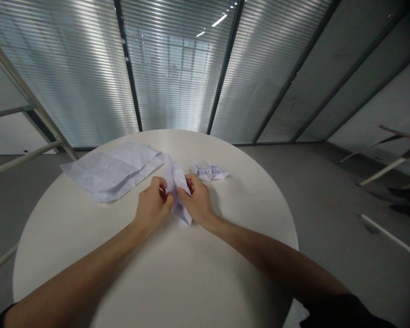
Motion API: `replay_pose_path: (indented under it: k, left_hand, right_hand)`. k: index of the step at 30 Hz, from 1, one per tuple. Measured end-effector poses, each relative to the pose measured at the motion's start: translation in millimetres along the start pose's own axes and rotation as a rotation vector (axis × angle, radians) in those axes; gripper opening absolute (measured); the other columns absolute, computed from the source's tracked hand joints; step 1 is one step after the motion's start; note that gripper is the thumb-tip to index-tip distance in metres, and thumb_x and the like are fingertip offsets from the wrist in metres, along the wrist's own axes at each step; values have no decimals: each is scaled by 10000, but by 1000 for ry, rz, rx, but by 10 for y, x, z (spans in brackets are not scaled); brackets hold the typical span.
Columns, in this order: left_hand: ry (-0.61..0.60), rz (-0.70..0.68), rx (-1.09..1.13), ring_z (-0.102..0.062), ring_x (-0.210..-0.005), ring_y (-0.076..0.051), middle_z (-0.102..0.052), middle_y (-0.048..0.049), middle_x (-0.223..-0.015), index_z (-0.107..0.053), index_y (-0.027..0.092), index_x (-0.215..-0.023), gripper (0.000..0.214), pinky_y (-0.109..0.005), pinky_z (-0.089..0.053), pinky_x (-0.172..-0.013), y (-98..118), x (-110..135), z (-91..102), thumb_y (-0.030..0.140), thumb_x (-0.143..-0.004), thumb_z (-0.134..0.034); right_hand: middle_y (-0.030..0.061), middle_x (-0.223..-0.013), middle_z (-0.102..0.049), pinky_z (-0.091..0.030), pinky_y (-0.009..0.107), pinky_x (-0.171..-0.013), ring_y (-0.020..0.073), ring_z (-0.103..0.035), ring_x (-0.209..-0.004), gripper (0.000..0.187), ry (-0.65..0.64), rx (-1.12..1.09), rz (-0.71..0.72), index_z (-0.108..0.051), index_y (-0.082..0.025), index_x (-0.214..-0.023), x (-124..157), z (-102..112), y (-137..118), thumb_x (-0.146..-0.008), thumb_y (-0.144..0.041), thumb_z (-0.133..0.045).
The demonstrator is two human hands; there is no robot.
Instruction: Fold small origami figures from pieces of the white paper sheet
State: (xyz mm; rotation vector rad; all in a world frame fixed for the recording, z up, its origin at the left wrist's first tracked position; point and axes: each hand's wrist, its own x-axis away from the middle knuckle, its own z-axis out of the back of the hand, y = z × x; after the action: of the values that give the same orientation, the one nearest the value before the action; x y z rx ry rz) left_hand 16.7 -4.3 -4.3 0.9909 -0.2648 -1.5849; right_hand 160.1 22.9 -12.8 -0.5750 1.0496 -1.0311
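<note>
A partly folded white paper (175, 182) stands between my two hands at the middle of a round white table (242, 214). My left hand (152, 207) pinches its left side with curled fingers. My right hand (198, 200) grips its right side, fingers closed on the fold. The paper's lower tip touches the tabletop between my wrists.
A large creased white sheet (112, 171) lies flat to the left of my hands. A small folded paper figure (210, 171) sits just beyond my right hand. Glass walls with blinds (177, 68) stand behind the table. Slanted wooden legs (389, 150) stand on the floor at right.
</note>
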Motion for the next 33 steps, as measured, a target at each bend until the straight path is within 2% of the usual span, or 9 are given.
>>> replay_pose_path:
  k: [3, 5, 10, 13, 19, 22, 25, 29, 33]
  left_hand:
    - [117, 92, -14, -502, -462, -121, -471, 89, -556, -376, 225, -894, 242, -233, -368, -479, 26, -15, -9, 248, -749, -568]
    - [144, 75, -30, -488, -448, -114, -454, 95, -545, -378, 229, -890, 225, -224, -356, -474, 40, -4, -23, 249, -759, -560]
    - [108, -150, -142, -512, -450, -104, -467, 91, -543, -422, 231, -877, 119, -210, -362, -501, 20, 53, -81, 226, -801, -513]
    - [154, -248, -197, -516, -463, -100, -477, 83, -567, -433, 225, -872, 112, -207, -362, -507, -35, 45, -63, 196, -795, -510]
    - [246, -169, -129, -510, -505, -96, -465, 82, -640, -422, 208, -1077, 358, -208, -383, -521, -78, -50, 138, 165, -749, -560]
    - [191, -147, -90, -498, -535, -96, -461, 73, -655, -467, 209, -1079, 361, -214, -406, -554, -84, -90, 223, 142, -738, -561]
    - [124, -179, -93, -501, -599, -109, -506, 29, -709, -560, 194, -873, 172, -230, -420, -590, -119, -97, 238, 111, -724, -542]
    - [49, -158, -99, -513, -621, -113, -565, -11, -837, -575, 183, -811, 142, -242, -425, -589, -188, -55, 177, 91, -734, -500]
    - [-101, -191, -235, -568, -686, -145, -597, -20, -862, -592, 188, -830, 154, -259, -444, -601, -265, -10, 141, 101, -741, -500]
  right_hand:
    - [-10, -771, -598, -454, 273, -657, 150, -567, -691, 158, 10, 9, 23, -523, -210, -923, 4, 11, -38, -764, -205, -518]
    - [-15, -759, -598, -450, 271, -651, 151, -571, -683, 171, 26, 47, 15, -525, -212, -927, 3, 15, -74, -756, -207, -521]
    - [-15, -831, -627, -444, 284, -694, 174, -600, -751, 318, 154, 137, -10, -518, -228, -1003, -51, -14, -143, -695, -193, -589]
    - [-22, -818, -628, -437, 287, -713, 177, -603, -766, 265, 177, 156, 10, -534, -235, -949, -117, -31, -132, -696, -171, -580]
    - [-15, -797, -626, -430, 271, -730, 157, -585, -778, 137, 107, 101, 122, -567, -209, -811, -239, 98, 24, -702, -129, -542]
    - [-5, -781, -625, -425, 257, -689, 150, -578, -758, 132, -1, 80, 154, -590, -195, -766, -261, 201, 126, -695, -99, -534]
    - [-2, -800, -628, -417, 233, -620, 131, -565, -703, 158, -105, 36, 123, -608, -189, -774, -247, 254, 204, -698, -80, -524]
    - [-17, -742, -611, -392, 228, -588, 107, -518, -608, 130, -128, 109, 55, -612, -186, -762, -190, 251, 232, -711, -89, -542]
    - [-9, -733, -622, -400, 228, -617, 117, -543, -666, 141, -174, 191, 104, -629, -181, -746, -117, 263, 246, -713, -60, -566]
